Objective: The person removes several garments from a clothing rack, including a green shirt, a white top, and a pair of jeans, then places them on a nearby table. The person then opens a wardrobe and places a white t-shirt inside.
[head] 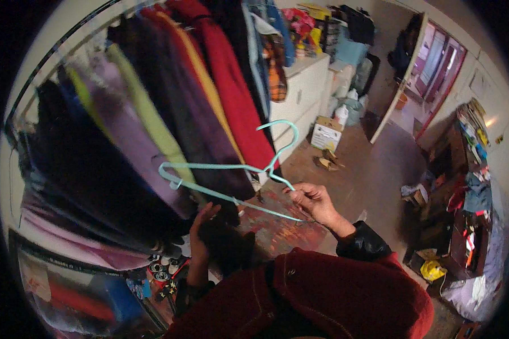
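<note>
My right hand [314, 203] grips one shoulder end of a mint-green clothes hanger [214, 167], which has nothing hung on it. The hanger's hook points up, and its far end lies in front of the hung clothes. My left hand [200, 237] is raised below the hanger, beside a black, soft-looking item [227, 241]; whether the fingers hold it is hard to tell. A dense row of garments hangs on a rail [46, 70] to the left, among them a red garment [237, 97], a lime-green one [148, 110] and black ones [89, 161].
A white cabinet [301, 89] bears piled things. Near it on the floor are a cardboard box [326, 133] and a pair of shoes [330, 162]. A door [401, 80] stands ajar at the back. Cluttered dark furniture [449, 148] lines the right side, and a clear-fronted storage bag [76, 296] is at lower left.
</note>
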### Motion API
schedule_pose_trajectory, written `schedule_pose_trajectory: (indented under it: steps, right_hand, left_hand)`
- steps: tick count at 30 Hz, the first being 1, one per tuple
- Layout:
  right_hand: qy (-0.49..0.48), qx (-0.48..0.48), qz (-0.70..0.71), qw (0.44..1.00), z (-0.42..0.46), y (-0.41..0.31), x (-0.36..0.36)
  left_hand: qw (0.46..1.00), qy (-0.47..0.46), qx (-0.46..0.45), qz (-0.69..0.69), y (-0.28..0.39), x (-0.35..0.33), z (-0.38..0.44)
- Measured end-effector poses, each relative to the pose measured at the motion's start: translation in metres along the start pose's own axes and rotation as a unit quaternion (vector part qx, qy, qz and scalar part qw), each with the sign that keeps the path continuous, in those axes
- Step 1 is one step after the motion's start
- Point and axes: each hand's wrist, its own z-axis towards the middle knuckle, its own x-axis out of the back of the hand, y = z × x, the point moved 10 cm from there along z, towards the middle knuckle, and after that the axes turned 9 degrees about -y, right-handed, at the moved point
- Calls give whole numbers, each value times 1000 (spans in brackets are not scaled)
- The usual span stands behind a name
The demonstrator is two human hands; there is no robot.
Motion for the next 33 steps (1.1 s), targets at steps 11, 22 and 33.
schedule_pose_trajectory:
  steps: [11,22,33]
  right_hand:
    - [368,-181,16,912,-194,81,196]
    - [650,-73,465,597,-413,228,244]
    - [744,-78,436,500,-463,255,261]
  left_hand:
    - [966,-161,67,192,-88,-189,84]
    - [762,-517,110,375,-252,-372,122]
    - [744,-362,550,-116,-345,-475,185]
